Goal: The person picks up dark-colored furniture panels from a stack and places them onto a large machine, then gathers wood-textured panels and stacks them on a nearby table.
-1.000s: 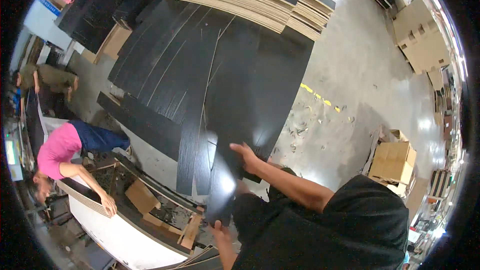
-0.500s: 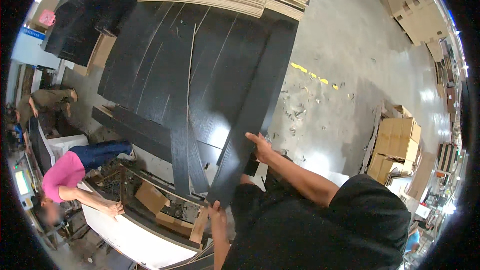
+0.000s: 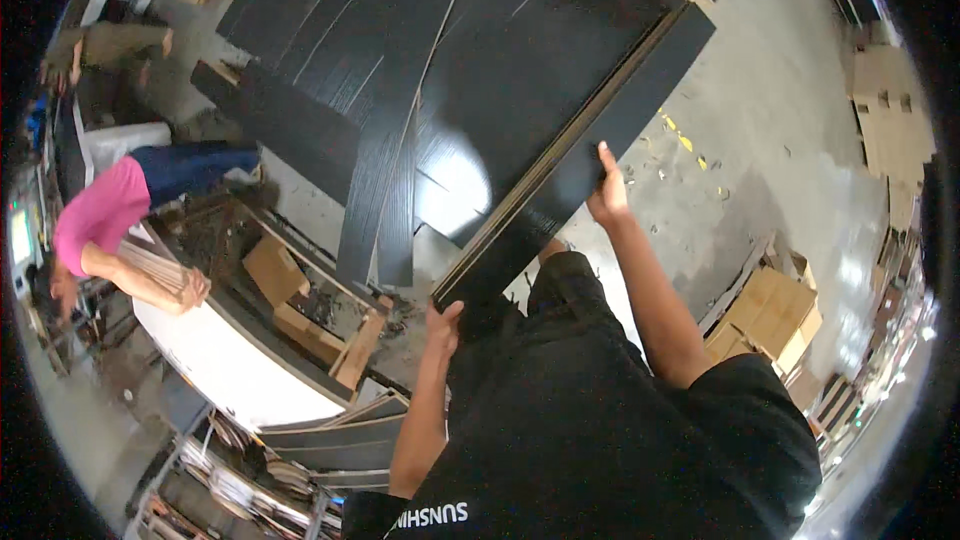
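Between my two hands is a long black board, tilted so that a brown, layered-looking edge runs along its left side. I cannot tell whether it is one board or a few together. My left hand is closed on the near end, the thumb over the corner. Farther along, my right hand grips the right long side, thumb on the black face and the other fingers hidden beneath. Left of the held board lie wide black panels in a broad stack. Two narrow black strips stick out from its near side.
A co-worker in a pink top bends at the left, hands on strips over a white-faced panel. An open bin with cardboard scraps stands near there. Cardboard boxes sit at the right. Scraps litter the floor.
The held board has tipped, bringing its brown left edge into view. My right hand has moved farther out and to the right along it. The whole view has shifted.
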The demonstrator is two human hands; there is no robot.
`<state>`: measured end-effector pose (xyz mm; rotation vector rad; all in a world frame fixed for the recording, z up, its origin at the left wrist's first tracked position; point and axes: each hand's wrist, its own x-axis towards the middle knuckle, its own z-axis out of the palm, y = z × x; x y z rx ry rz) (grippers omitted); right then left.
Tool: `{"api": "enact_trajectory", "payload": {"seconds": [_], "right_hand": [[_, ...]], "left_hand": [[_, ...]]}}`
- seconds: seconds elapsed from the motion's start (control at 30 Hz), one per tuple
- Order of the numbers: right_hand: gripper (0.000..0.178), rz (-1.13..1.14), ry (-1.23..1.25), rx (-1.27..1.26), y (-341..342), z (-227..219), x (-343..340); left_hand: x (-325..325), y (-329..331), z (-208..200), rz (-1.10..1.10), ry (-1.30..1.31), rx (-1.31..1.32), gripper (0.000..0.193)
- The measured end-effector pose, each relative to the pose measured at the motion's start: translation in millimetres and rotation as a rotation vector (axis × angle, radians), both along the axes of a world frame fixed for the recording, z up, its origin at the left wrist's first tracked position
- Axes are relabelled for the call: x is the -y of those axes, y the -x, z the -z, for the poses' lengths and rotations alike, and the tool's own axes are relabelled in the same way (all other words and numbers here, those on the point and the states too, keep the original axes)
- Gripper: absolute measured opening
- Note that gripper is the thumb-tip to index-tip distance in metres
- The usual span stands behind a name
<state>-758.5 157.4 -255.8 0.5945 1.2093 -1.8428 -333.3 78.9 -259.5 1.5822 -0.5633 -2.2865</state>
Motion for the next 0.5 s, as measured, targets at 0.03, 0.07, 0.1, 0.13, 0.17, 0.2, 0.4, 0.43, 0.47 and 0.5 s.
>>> {"api": "enact_trajectory", "payload": {"seconds": [0.03,0.07,0.1,0.13,0.17,0.2,0.4,0.43,0.47,0.5], "right_hand": [[0.049,-0.020,-0.006,0.008,3,0,6],[0.046,-0.006,-0.018,-0.003,4,0,11],[0.043,0.010,-0.033,-0.018,8,2,13],[0.047,-0.030,-0.028,-0.086,12,4,16],[0.047,-0.046,-0.038,-0.086,18,4,17],[0.047,-0.039,-0.033,-0.062,20,3,16],[0.052,-0.024,-0.116,-0.112,40,-8,24],[0.055,-0.013,-0.133,-0.132,46,-8,19],[0.059,-0.023,-0.147,-0.158,47,-7,13],[0.064,-0.036,-0.155,-0.187,43,-9,17]], "left_hand": [[-3,2,2,0.013,0.014,-0.019,0.080],[-5,5,4,-0.006,0.008,-0.012,0.080],[-8,7,6,-0.003,0.010,-0.011,0.083],[-11,11,9,0.001,0.011,-0.012,0.086],[-14,15,12,-0.014,0.001,-0.011,0.086],[-16,21,11,-0.012,0.031,-0.030,0.089],[-18,47,23,0.035,0.069,-0.070,0.103],[-20,50,30,0.047,0.063,-0.100,0.103],[-23,50,34,0.056,0.105,-0.095,0.102],[-24,53,40,0.061,0.153,-0.093,0.101]]}}
